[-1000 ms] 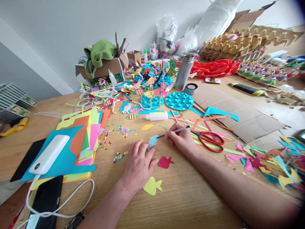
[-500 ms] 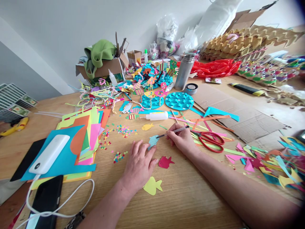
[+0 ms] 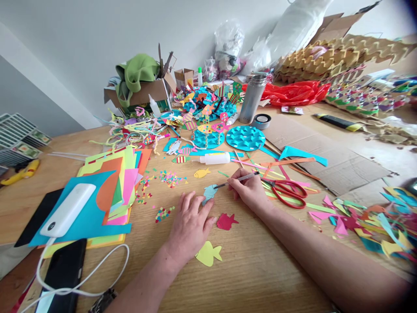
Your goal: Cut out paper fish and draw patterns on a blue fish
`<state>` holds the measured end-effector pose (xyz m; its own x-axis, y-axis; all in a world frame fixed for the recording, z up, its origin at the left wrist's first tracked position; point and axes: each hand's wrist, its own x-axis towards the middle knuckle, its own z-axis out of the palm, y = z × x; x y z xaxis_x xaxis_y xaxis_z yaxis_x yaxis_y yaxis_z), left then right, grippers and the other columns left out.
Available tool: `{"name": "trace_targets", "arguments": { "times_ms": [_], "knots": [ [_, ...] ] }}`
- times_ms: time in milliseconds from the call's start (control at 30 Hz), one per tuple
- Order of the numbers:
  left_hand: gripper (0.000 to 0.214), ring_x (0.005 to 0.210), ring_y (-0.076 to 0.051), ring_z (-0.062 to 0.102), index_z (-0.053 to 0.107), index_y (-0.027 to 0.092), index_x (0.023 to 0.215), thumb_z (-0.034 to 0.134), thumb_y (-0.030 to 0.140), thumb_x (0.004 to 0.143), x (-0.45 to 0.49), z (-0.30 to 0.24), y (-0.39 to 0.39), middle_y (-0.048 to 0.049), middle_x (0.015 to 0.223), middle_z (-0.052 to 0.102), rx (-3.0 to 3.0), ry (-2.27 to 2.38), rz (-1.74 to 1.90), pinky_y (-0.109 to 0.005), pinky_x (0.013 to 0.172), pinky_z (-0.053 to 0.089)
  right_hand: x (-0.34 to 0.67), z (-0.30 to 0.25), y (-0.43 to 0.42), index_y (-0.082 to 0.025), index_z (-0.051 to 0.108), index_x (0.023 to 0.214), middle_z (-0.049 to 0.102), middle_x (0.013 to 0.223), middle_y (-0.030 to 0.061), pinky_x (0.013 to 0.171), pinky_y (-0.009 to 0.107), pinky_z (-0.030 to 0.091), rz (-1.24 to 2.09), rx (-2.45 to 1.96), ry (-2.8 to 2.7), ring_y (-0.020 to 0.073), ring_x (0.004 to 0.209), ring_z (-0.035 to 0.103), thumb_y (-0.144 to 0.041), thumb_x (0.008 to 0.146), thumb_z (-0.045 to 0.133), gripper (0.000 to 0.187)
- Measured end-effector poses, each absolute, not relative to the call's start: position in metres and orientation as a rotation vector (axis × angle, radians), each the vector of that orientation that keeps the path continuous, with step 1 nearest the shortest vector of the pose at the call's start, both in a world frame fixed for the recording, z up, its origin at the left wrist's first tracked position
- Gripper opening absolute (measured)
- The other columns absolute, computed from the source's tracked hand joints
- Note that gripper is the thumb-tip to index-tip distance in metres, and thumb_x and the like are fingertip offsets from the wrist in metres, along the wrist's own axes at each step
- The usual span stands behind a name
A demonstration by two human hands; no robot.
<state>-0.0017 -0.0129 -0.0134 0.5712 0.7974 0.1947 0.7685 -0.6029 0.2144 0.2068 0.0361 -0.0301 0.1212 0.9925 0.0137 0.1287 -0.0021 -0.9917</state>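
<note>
A light blue paper fish (image 3: 210,192) with drawn lines lies on the table, its lower end under the fingertips of my left hand (image 3: 190,221). That hand rests flat, fingers stretched out. My right hand (image 3: 246,189) pinches a pen (image 3: 243,177), whose tip meets the blue fish near its upper right. Just below sits a red paper fish (image 3: 227,221), close to my left thumb. Nearer me is a yellow-green paper fish (image 3: 209,254), partly behind my left wrist. Beyond the blue one lies a small yellow-orange paper fish (image 3: 202,173).
Red-handled scissors (image 3: 289,193) lie right of my right hand among paper strips. A white glue bottle (image 3: 215,158) and blue discs (image 3: 245,138) are farther back. At left, coloured paper (image 3: 114,182) carries a power bank (image 3: 67,211). Paper scraps (image 3: 374,226) cover the right side.
</note>
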Motion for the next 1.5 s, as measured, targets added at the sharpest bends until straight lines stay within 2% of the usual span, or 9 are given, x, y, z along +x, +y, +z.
{"name": "trace_targets", "arguments": {
  "times_ms": [1500],
  "knots": [
    [0.038, 0.123, -0.032, 0.041, 0.059, 0.021, 0.129, 0.055, 0.033, 0.094, -0.002, -0.0144, -0.0121, -0.0082, 0.123, 0.057, 2.681, 1.336, 0.418, -0.058, 0.11, 0.034, 0.2063, -0.026, 0.0358, -0.02, 0.051, 0.061, 0.057, 0.049, -0.0032, 0.033, 0.021, 0.032, 1.082, -1.373, -1.215, 0.0095, 0.034, 0.046, -0.021, 0.07, 0.06, 0.013]
  ]
}}
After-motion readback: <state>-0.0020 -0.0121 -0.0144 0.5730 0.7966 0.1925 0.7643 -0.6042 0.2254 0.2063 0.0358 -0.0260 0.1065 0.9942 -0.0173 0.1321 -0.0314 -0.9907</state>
